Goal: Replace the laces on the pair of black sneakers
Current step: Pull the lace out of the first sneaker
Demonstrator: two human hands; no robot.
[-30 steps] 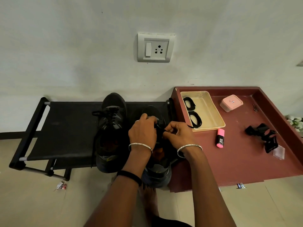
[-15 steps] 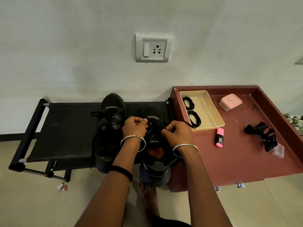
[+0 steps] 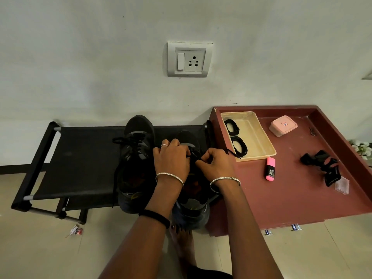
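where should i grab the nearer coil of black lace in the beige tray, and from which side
Come from above; the tray walls block a sideways reach. The nearer lace coil lies flat as an open ring, so pinch its bundled strands on the right side, toward the tray's bare middle, where there looks to be more room.
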